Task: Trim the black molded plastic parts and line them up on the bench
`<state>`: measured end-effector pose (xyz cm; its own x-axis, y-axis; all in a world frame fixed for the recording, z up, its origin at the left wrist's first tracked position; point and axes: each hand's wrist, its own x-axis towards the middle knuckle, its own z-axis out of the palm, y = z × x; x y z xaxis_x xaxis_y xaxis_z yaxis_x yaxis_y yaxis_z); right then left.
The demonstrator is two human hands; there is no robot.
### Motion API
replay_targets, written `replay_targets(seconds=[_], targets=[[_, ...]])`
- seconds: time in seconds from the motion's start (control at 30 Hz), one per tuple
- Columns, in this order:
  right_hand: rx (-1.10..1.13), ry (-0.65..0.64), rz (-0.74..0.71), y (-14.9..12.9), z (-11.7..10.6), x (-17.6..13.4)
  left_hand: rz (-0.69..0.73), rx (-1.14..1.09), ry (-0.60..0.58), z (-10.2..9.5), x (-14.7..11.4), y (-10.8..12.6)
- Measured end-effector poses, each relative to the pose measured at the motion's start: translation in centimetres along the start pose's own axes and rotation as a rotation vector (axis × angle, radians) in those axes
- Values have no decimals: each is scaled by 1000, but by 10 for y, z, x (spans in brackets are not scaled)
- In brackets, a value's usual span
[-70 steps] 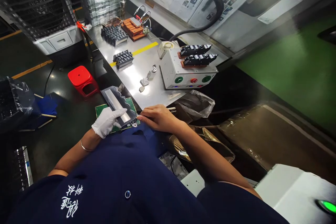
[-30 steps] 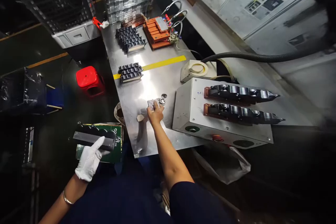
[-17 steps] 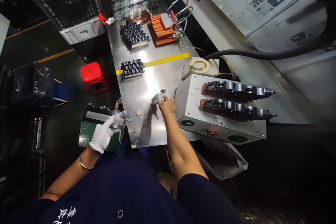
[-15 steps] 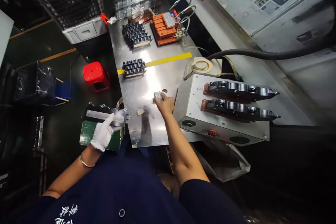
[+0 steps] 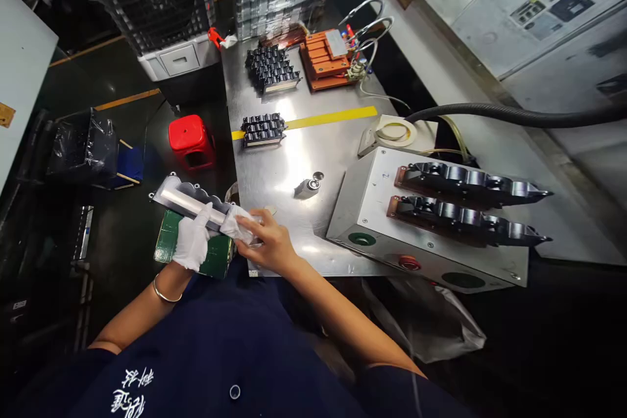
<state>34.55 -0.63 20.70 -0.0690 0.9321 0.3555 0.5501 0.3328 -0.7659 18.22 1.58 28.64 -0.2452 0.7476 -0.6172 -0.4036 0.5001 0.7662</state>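
Note:
My left hand, in a white glove, is closed on a dark plastic part with scalloped edges, small rings along its rim and a long shiny flat strip. It is held tilted over a green box beside the table. Bare, my right hand pinches a crumpled white cloth against the right end of that part; the cloth covers this end. A small metal bottle stands on the metal table, a little beyond my right hand.
A grey control box at the right carries two dark scalloped parts on brown mounts. Stacked black parts sit by a yellow strip, with more behind. An orange fixture with hoses stands farther back. A red stool is left of the table.
My right hand has come left from the small bottle, bringing the white cloth onto the dark part. In my left hand the part is now tilted more. The view has shifted slightly.

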Motion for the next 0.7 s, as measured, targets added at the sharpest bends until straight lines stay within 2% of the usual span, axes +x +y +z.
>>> replay_targets(seconds=[0.2, 0.33, 0.4, 0.47, 0.53, 0.63, 0.7], targets=[[-125, -81, -46, -14, 5, 6, 74, 88, 72, -2, -3, 1], [-186, -89, -24, -16, 6, 6, 119, 43, 74, -6, 1, -1], [-190, -153, -64, -16, 9, 6, 124, 52, 90, -8, 3, -2], [-180, -204, -40, -7, 16, 12, 128, 49, 96, -11, 5, -3], [-184, -208, 142, 16, 26, 23, 143, 14, 89, -15, 5, -2], [-196, -248, 618, 72, 42, 45, 100, -13, 75, -20, 2, 1], [-217, -272, 777, 110, 50, 55, 73, -7, 62, -24, -4, 4]])
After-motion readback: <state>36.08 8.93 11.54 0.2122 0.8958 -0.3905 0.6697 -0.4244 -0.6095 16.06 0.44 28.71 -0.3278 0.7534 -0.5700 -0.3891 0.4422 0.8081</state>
